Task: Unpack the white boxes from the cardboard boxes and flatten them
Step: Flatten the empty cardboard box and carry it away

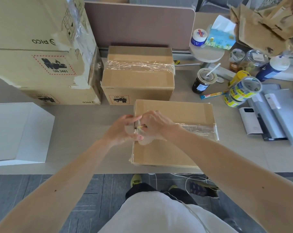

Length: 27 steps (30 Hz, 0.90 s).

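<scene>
A sealed cardboard box (172,152) lies flat near the desk's front edge, with clear tape (199,128) running across its top. My left hand (120,130) pinches the loose tape end at the box's left edge. My right hand (157,125) rests on the box top beside it, fingers curled round a small thin tool with a yellowish tip at the tape seam. A white box (19,132) stands on the desk at the left. A second taped cardboard box (139,78) sits behind.
Large stacked cardboard boxes (38,47) fill the back left. At the right lie tape rolls (243,91), a drink cup (203,81), bottles, a tissue pack (221,36) and grey flat packs (276,113). Torn cardboard (263,26) is piled at the far right.
</scene>
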Available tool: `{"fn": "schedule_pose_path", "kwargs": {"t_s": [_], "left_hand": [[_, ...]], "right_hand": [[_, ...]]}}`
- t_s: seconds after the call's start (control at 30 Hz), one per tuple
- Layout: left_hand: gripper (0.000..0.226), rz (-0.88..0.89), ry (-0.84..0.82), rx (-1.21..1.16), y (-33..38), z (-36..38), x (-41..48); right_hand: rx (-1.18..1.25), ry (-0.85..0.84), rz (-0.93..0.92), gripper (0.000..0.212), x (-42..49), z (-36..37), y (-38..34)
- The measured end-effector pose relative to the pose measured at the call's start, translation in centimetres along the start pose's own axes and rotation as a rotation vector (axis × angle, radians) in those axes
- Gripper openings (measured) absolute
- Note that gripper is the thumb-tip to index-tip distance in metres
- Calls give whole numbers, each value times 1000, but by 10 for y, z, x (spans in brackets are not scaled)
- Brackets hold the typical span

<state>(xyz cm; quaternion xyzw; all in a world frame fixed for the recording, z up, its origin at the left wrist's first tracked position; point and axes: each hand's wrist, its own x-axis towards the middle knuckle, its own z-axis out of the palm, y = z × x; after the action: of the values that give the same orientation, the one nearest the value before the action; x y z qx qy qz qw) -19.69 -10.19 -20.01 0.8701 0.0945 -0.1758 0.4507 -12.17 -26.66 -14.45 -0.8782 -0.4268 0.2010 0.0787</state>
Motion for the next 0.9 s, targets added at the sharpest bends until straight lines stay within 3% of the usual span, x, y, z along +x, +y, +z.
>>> {"fn": "schedule_pose_path", "kwargs": {"t_s": [0.13,0.27,0.4,0.53,0.67,0.9], "left_hand": [[84,-6,-11,41,0,-1,0],[89,-19,-16,73,1,0,-1],[89,-36,-19,62,3,-1,-2],[89,-43,-20,43,4,-1,-2],[89,-49,-18,10,3,-1,-3],[91,-55,-22,-16,2,-1,-3]], "right_hand": [[8,-16,8,37,-2,-7,-1],[28,-51,43,26,-1,-4,2],[4,-59,34,34,-2,-4,3],[-36,-60,26,28,-5,-5,5],[-51,-55,57,39,-10,-7,7],[-136,-82,105,21,-26,-7,26]]}}
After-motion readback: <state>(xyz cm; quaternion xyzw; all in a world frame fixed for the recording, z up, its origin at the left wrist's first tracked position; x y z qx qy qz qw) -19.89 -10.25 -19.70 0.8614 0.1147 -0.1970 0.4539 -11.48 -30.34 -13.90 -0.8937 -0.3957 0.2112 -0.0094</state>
